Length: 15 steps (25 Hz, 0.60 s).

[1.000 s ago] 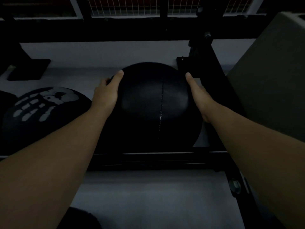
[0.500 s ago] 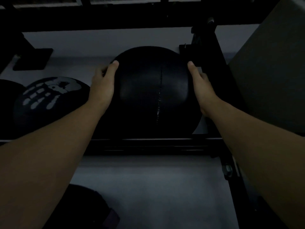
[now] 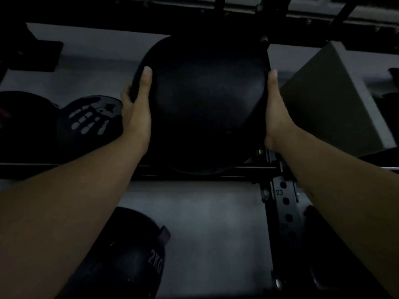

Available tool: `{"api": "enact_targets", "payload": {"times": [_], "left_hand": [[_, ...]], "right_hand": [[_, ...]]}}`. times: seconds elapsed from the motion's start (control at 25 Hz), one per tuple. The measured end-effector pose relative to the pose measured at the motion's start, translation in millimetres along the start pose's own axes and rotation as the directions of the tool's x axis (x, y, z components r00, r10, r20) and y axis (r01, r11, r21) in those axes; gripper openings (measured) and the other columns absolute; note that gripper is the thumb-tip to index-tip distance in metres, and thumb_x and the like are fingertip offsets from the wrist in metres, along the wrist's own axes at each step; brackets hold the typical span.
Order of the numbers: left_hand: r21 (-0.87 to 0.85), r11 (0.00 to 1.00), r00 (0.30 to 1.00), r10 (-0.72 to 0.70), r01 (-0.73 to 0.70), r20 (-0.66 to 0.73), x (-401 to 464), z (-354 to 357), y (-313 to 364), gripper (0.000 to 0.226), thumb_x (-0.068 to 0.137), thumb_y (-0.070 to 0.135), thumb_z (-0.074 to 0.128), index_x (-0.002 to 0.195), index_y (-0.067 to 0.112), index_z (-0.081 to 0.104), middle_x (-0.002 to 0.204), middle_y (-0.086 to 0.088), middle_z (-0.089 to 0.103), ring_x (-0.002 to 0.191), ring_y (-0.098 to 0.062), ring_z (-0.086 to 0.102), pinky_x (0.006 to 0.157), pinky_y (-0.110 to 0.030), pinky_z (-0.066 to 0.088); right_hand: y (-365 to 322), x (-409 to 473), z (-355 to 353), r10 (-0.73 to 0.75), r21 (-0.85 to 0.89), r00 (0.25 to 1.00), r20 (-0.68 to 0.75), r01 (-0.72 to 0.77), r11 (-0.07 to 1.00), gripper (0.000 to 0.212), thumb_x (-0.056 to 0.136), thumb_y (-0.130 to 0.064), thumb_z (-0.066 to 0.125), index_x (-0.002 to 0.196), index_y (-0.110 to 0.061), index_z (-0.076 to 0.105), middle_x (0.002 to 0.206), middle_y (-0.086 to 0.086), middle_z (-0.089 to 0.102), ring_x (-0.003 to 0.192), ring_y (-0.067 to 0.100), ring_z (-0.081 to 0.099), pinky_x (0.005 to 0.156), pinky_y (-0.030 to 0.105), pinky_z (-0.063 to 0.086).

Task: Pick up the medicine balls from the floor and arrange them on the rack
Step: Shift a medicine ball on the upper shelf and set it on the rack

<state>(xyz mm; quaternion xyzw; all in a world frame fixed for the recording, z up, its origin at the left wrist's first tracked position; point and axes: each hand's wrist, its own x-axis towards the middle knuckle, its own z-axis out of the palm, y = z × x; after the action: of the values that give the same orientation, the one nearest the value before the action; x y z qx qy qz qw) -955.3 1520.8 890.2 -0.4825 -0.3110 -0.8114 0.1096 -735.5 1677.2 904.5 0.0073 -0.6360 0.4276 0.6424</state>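
A large black medicine ball sits at the right end of the rack rail. My left hand presses on its left side and my right hand on its right side, so both hold it. To its left on the rack rests a ball with a white handprint mark, and a further dark ball lies beyond that. Down on the floor, a black ball marked 2KG shows under my left forearm.
A black perforated upright of the rack, numbered 23, stands right of the ball. A grey box stands at the right. Grey floor lies below the rail. Dark frame bars cross the top.
The view has tilted down and moved closer. The held ball has shifted farther back on the rack between my hands, and the 2KG ball on the floor has come into sight.
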Motion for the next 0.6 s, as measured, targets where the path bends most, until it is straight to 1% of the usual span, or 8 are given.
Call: {"api": "enact_targets", "payload": {"times": [0.04, 0.12, 0.16, 0.28, 0.36, 0.44, 0.52, 0.6], "left_hand": [[-0.058, 0.996, 0.996, -0.057, 0.061, 0.064, -9, -4, 2, 0.112, 0.062, 0.096, 0.056, 0.157, 0.039, 0.04, 0.153, 0.003, 0.056, 0.135, -0.023, 0.058, 0.113, -0.052, 0.048], [-0.223, 0.955, 0.968, -0.153, 0.197, 0.2, -23, -12, 8, 0.1, 0.069, 0.094, 0.052, 0.15, 0.035, 0.055, 0.147, -0.003, 0.064, 0.133, -0.031, 0.062, 0.112, -0.055, 0.048], [-0.281, 0.931, 0.961, -0.175, 0.232, 0.213, -30, -16, 12, 0.095, 0.073, 0.091, 0.052, 0.147, 0.033, 0.059, 0.145, -0.005, 0.066, 0.131, -0.033, 0.063, 0.113, -0.054, 0.048], [-0.312, 0.922, 0.97, -0.188, 0.228, 0.153, -60, -25, 19, 0.095, 0.074, 0.085, 0.059, 0.152, 0.031, 0.052, 0.147, -0.003, 0.063, 0.135, -0.029, 0.061, 0.117, -0.049, 0.044], [-0.302, 0.928, 0.974, -0.191, 0.219, 0.122, -86, -26, 20, 0.096, 0.074, 0.083, 0.062, 0.153, 0.029, 0.05, 0.147, -0.003, 0.064, 0.134, -0.027, 0.061, 0.116, -0.048, 0.046], [-0.32, 0.923, 0.977, -0.195, 0.213, 0.087, -113, -28, 22, 0.09, 0.078, 0.078, 0.063, 0.15, 0.025, 0.053, 0.144, -0.004, 0.066, 0.132, -0.027, 0.063, 0.114, -0.047, 0.048], [-0.345, 0.902, 0.964, -0.261, 0.26, 0.044, -144, -30, 22, 0.087, 0.078, 0.075, 0.065, 0.148, 0.026, 0.055, 0.142, -0.004, 0.067, 0.131, -0.027, 0.064, 0.113, -0.048, 0.049], [-0.345, 0.877, 0.938, -0.346, 0.334, 0.028, -174, -35, 15, 0.088, 0.074, 0.077, 0.068, 0.147, 0.028, 0.057, 0.142, -0.004, 0.067, 0.13, -0.029, 0.064, 0.113, -0.049, 0.049]], "right_hand": [[-3, -14, 1, 0.005, 0.024, 0.999, -0.036, -0.004, 1.0, 0.102, 0.072, -0.091, 0.046, 0.156, -0.034, 0.04, 0.151, 0.001, 0.055, 0.134, 0.029, 0.055, 0.114, 0.053, 0.044], [-6, -44, 2, -0.024, 0.068, 0.992, -0.123, 0.032, 0.997, 0.088, 0.08, -0.084, 0.048, 0.151, -0.032, 0.048, 0.142, 0.001, 0.062, 0.127, 0.027, 0.06, 0.109, 0.05, 0.049], [-7, -60, 2, -0.042, 0.078, 0.984, -0.172, 0.056, 0.995, 0.082, 0.083, -0.08, 0.049, 0.149, -0.032, 0.05, 0.139, 0.0, 0.064, 0.124, 0.024, 0.062, 0.107, 0.048, 0.051], [-9, -100, -3, -0.077, 0.104, 0.96, -0.271, 0.108, 0.989, 0.07, 0.088, -0.073, 0.051, 0.147, -0.035, 0.053, 0.134, -0.006, 0.067, 0.119, 0.017, 0.065, 0.104, 0.042, 0.054], [-11, -121, -12, -0.074, 0.124, 0.955, -0.288, 0.114, 0.986, 0.063, 0.089, -0.07, 0.052, 0.141, -0.035, 0.058, 0.129, -0.008, 0.07, 0.116, 0.015, 0.067, 0.101, 0.04, 0.055], [-14, -142, -23, -0.055, 0.139, 0.956, -0.288, 0.099, 0.985, 0.059, 0.088, -0.068, 0.054, 0.137, -0.034, 0.062, 0.126, -0.008, 0.072, 0.114, 0.015, 0.069, 0.101, 0.039, 0.056], [-14, -167, -34, -0.011, 0.134, 0.963, -0.27, 0.049, 0.99, 0.058, 0.087, -0.068, 0.056, 0.133, -0.035, 0.064, 0.125, -0.008, 0.072, 0.115, 0.015, 0.069, 0.1, 0.038, 0.056], [-9, -193, -43, 0.021, 0.103, 0.959, -0.283, 0.008, 0.995, 0.05, 0.085, -0.068, 0.057, 0.123, -0.038, 0.066, 0.123, -0.009, 0.072, 0.115, 0.015, 0.068, 0.098, 0.035, 0.056]]}}
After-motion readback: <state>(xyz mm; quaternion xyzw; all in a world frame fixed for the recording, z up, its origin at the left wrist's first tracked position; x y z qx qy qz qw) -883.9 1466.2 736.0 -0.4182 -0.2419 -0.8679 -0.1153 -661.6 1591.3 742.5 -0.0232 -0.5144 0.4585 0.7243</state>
